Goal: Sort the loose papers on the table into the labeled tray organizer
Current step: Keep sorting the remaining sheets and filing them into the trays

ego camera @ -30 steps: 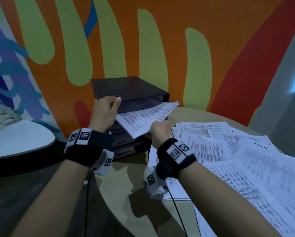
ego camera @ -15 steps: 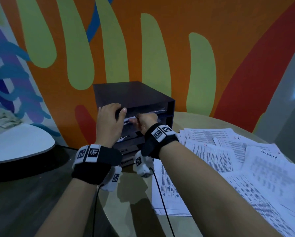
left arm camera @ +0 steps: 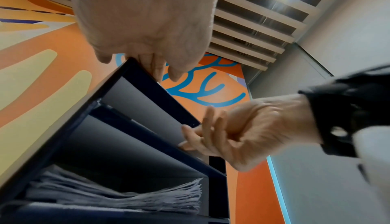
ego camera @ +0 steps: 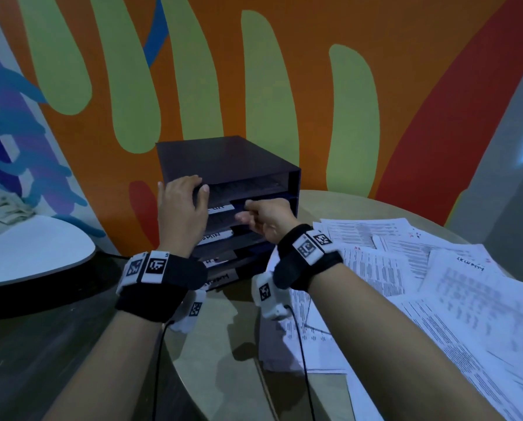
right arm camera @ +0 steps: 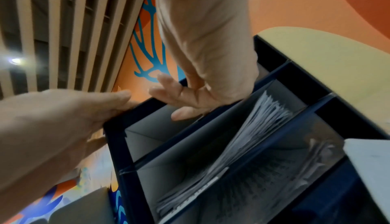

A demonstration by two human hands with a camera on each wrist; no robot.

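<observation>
Steadying the dark tray organizer by its top front corner, the left hand curls its fingers over the edge. Just in front of an upper shelf, the right hand hangs loosely open, holding nothing. Loose papers lie spread on the round table beside it. Filing one sheet looks finished; next comes reaching for another paper

Orange mural wall with green shapes; slatted ceiling, round beige table
</observation>
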